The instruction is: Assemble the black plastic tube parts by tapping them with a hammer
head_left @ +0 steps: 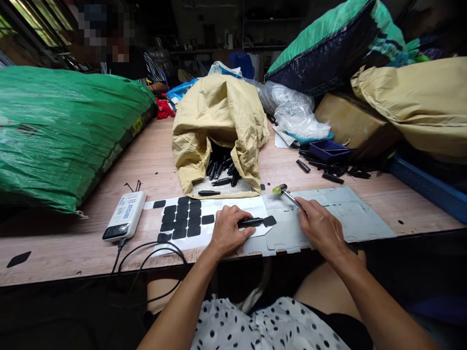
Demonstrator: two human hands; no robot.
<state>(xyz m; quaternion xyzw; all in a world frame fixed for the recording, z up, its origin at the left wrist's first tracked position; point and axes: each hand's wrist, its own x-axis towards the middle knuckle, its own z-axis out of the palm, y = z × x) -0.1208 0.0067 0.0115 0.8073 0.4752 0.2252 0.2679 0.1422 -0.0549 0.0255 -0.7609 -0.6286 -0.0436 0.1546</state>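
Observation:
My left hand (pixel 229 228) is closed on a slim black stick-like part (pixel 251 222), pressing it flat on a white sheet (pixel 233 206); the part's tip touches a black pad (pixel 269 220). Rows of black rounded pads (pixel 182 218) lie on the sheet to the left. My right hand (pixel 319 226) grips the handle of a small hammer (pixel 282 190) with a green and yellow head, which rests on a grey cardboard sheet (pixel 343 214).
A tan paper sack (pixel 219 121) spills more black parts (pixel 221 170) just behind the sheet. A big green bag (pixel 62 131) fills the left. A white power bank (pixel 124 215) with cable lies left. A blue tray (pixel 329 149), loose black parts and bags crowd the right. Another person sits at far left.

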